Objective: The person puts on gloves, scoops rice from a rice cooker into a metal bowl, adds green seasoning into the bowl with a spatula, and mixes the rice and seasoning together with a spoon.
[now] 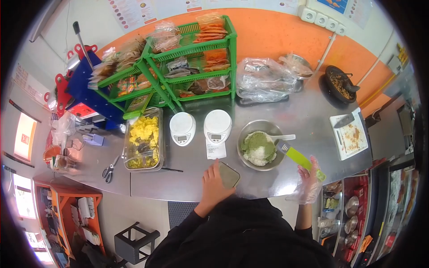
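My left hand (212, 185) is bare and grips a small rectangular container (229, 175) with a dull green surface at the table's front edge. A printed paper slip (216, 150) lies just beyond its fingertips. My right hand (307, 184), in a clear plastic glove, holds a flat tool with a lime-green handle (297, 157). The tool's grey end reaches the rim of a steel mixing bowl (243, 157). In the bowl, green powder (258, 142) lies with white crumbly stuff, and a white spoon (283, 137) leans over the right rim.
Two white kitchen scales (182, 126) (217, 124) stand behind the slip. Left are a clear tub of yellow food (145, 138) and scissors (108, 172). Green stacked baskets (192, 76) and plastic-wrapped trays (263, 80) stand behind. A cutting board with a knife (344, 120) lies right.
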`<state>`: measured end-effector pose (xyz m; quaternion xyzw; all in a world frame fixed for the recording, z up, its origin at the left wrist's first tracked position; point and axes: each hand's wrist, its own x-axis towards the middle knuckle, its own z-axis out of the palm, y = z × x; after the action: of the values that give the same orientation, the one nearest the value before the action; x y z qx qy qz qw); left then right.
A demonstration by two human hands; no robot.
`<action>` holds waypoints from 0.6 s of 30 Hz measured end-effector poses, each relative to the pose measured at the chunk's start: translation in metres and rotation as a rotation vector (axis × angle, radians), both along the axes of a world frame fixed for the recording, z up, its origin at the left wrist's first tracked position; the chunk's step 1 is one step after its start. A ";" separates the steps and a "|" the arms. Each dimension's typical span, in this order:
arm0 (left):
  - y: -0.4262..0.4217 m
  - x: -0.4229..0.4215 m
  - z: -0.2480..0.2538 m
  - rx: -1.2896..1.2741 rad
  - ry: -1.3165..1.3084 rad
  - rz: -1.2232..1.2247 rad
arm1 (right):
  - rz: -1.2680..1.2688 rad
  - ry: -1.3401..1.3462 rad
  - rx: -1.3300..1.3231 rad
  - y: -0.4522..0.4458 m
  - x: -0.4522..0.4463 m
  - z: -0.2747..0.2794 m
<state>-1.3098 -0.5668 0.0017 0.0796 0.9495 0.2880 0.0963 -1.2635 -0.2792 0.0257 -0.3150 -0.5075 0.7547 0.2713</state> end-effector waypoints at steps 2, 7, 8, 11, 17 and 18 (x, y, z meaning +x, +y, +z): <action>0.000 0.005 -0.018 -0.044 0.142 -0.034 | -0.038 -0.006 -0.105 0.000 -0.002 -0.001; -0.001 0.007 -0.012 -0.085 0.096 -0.038 | 0.008 -0.071 -0.182 -0.002 -0.008 -0.005; -0.001 0.007 -0.012 -0.082 0.080 -0.042 | 0.039 -0.067 -0.192 -0.003 -0.010 -0.004; -0.001 0.008 -0.010 -0.125 0.076 -0.054 | 0.140 -0.054 -0.221 -0.010 -0.017 0.003; 0.000 0.008 -0.014 -0.137 0.033 -0.028 | 0.429 0.086 -0.342 -0.047 -0.044 0.015; 0.001 0.007 -0.014 -0.138 0.023 -0.022 | 0.485 0.148 -0.379 -0.060 -0.052 0.016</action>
<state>-1.3026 -0.5663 -0.0121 0.0865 0.9671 0.2198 0.0941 -1.3159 -0.3392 0.0421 -0.1739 -0.3971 0.8994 0.0561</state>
